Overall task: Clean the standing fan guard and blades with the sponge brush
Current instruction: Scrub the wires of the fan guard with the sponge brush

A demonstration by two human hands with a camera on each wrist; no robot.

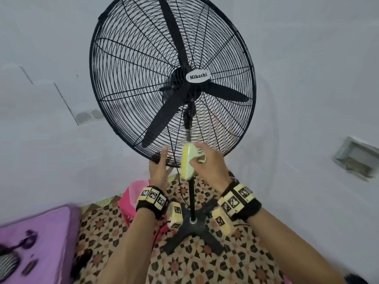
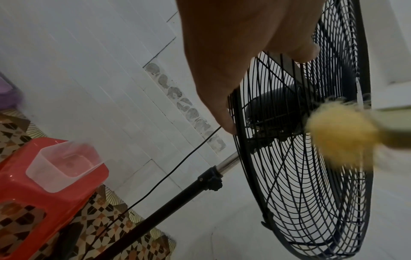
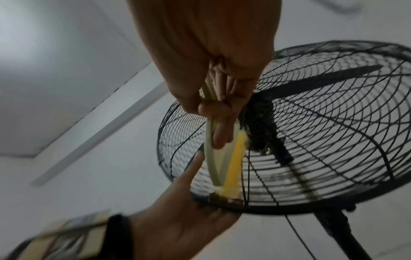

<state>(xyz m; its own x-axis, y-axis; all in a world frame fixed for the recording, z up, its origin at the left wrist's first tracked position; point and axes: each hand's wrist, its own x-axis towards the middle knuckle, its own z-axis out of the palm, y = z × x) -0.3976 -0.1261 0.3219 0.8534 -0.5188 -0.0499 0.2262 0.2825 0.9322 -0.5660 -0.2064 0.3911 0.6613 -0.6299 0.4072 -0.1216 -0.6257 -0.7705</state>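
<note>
Head view: right hand (image 1: 207, 162) clasping the sponge brush (image 1: 187, 161) against the lower rim of the fan guard (image 1: 127, 58); left hand (image 1: 161, 167) flat-fingered under that rim, blades (image 1: 162, 124) behind the wires. Left wrist view only — clear container (image 2: 64, 164) on a red stool (image 2: 29, 197), pole (image 2: 177, 195) and cord. Patterned floor (image 1: 205, 261), white walls, purple surface (image 1: 41, 242) lower left — open wall space right of the guard.

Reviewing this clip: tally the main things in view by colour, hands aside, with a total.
Black: 1, the standing fan
Yellow and pale green: 1, the sponge brush, gripped by the right hand
Red: 1, the plastic stool
Clear: 1, the plastic tub on the stool
Purple: 1, the surface at lower left
Total: 5
</note>
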